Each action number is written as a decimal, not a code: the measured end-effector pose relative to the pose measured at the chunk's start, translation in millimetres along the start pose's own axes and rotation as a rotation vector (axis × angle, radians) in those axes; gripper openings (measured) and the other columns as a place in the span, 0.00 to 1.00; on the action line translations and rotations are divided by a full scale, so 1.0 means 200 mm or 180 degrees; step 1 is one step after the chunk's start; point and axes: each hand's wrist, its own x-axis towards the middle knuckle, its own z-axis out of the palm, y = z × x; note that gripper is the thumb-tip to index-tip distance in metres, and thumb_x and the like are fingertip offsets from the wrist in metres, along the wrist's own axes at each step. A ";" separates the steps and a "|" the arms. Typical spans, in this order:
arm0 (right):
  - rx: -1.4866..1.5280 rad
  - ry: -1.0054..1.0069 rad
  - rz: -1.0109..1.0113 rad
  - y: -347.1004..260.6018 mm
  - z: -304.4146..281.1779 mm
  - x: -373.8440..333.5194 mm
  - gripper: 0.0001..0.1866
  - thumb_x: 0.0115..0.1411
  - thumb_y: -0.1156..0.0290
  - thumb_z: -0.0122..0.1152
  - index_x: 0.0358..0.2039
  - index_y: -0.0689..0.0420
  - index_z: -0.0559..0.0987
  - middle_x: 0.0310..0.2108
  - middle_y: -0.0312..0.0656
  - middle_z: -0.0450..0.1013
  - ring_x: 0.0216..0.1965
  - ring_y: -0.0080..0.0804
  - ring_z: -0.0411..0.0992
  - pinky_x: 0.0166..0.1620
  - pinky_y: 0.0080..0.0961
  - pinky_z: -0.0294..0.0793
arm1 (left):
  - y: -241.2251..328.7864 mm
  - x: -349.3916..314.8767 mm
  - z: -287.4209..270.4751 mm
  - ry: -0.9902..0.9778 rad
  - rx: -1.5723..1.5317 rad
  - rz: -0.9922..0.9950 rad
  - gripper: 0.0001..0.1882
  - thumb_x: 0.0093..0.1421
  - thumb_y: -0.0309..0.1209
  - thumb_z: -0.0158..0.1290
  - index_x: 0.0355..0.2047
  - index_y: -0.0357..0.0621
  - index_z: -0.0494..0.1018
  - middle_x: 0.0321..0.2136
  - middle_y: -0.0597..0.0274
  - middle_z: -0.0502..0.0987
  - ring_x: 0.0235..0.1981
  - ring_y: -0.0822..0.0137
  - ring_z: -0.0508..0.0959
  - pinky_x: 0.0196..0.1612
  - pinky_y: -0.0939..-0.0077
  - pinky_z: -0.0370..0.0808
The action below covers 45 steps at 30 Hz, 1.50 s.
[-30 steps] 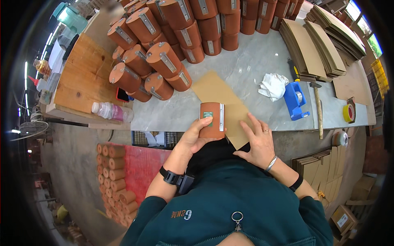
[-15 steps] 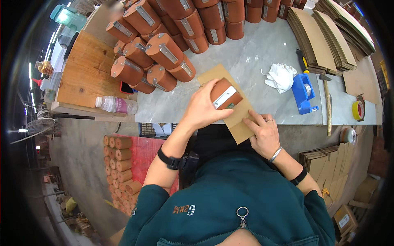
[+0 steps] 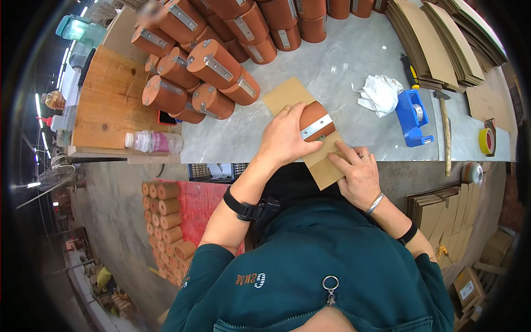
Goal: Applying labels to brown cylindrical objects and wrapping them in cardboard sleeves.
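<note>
My left hand (image 3: 282, 135) is wrapped around a reddish-brown cylinder (image 3: 314, 115) that has a silver metal strip along its side. The cylinder lies tilted on a long piece of brown cardboard (image 3: 324, 172), which slants across the table's front edge and sticks out over it. Crosswise fold lines show on the cardboard's near part. My right hand (image 3: 358, 174) grips the cardboard's right edge close to the cylinder, fingertips on top; its thumb is hard to make out. Part of the cardboard is hidden under the cylinder and my left hand.
Stacked brown cylinders (image 3: 215, 63) fill the table's far left. On the right are a white cloth (image 3: 378, 95), a blue tape dispenser (image 3: 410, 119), a hammer (image 3: 444, 130), a yellow tape roll (image 3: 487, 141) and cardboard stacks (image 3: 426, 44). A plastic bottle (image 3: 154, 141) lies at the left edge.
My left hand and the cylinder have shifted slightly to the right along the cardboard, and the cylinder has turned a little. My right hand keeps its hold. The whole view has shifted slightly.
</note>
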 end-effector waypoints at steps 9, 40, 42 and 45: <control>-0.0102 -0.0042 0.0028 0.00 -0.02 0.01 0.27 0.42 0.78 0.60 0.46 0.50 0.82 0.56 0.39 0.72 0.46 0.38 0.68 0.46 0.33 0.64 | -0.10 0.03 -0.04 -0.0486 -0.0461 0.0061 0.42 0.55 0.46 0.62 0.62 0.31 0.63 0.54 0.40 0.71 0.57 0.45 0.71 0.58 0.61 0.70; 0.1237 -0.0408 -0.0734 0.12 -0.16 0.66 0.15 0.44 0.76 0.73 0.28 0.60 0.73 0.45 0.44 0.79 0.48 0.43 0.75 0.56 0.39 0.69 | -0.31 -0.05 0.08 -0.0385 -0.3029 -0.0114 0.27 0.66 0.41 0.54 0.61 0.44 0.66 0.58 0.52 0.68 0.60 0.62 0.67 0.63 0.68 0.64; 0.1478 -0.0581 -0.0545 0.12 -0.16 0.67 0.15 0.45 0.75 0.74 0.28 0.60 0.73 0.45 0.43 0.78 0.47 0.42 0.75 0.54 0.35 0.70 | -0.24 -0.11 0.08 -0.0123 -0.2754 0.0001 0.26 0.66 0.41 0.55 0.60 0.43 0.66 0.55 0.52 0.69 0.59 0.61 0.67 0.63 0.67 0.62; 0.1681 -0.0517 -0.0556 0.15 -0.10 0.69 0.15 0.49 0.74 0.72 0.30 0.60 0.72 0.46 0.43 0.78 0.46 0.36 0.75 0.53 0.31 0.71 | -0.18 -0.10 0.13 0.0643 -0.2023 0.0126 0.24 0.65 0.40 0.56 0.56 0.41 0.67 0.48 0.55 0.68 0.53 0.62 0.68 0.59 0.68 0.65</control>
